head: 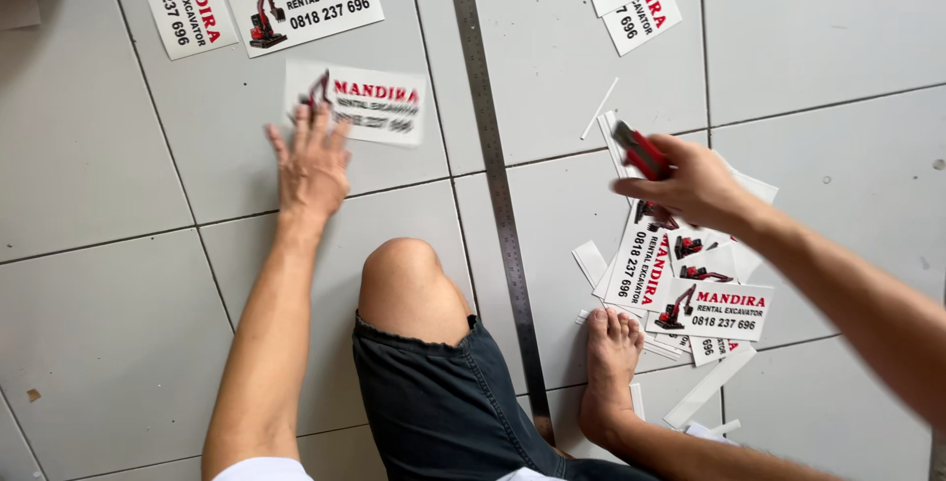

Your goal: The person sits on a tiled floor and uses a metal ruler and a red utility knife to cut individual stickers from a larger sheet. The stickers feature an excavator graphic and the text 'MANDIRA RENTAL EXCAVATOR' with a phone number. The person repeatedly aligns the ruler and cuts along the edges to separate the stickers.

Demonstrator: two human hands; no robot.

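Left of the steel ruler (498, 185), the open left hand (310, 166) touches a printed sticker (370, 103); right of it, the right hand (690, 183) grips a red utility knife (639, 151).

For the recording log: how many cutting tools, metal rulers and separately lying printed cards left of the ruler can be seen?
Printed cards left of the ruler: 4, counting the one under the left hand and a partly cut-off one at the top edge
Metal ruler: 1
Red cutter in the right hand: 1
Total: 6

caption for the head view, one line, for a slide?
Seated on tiled floor, left hand presses a printed card; right hand holds a red cutter.
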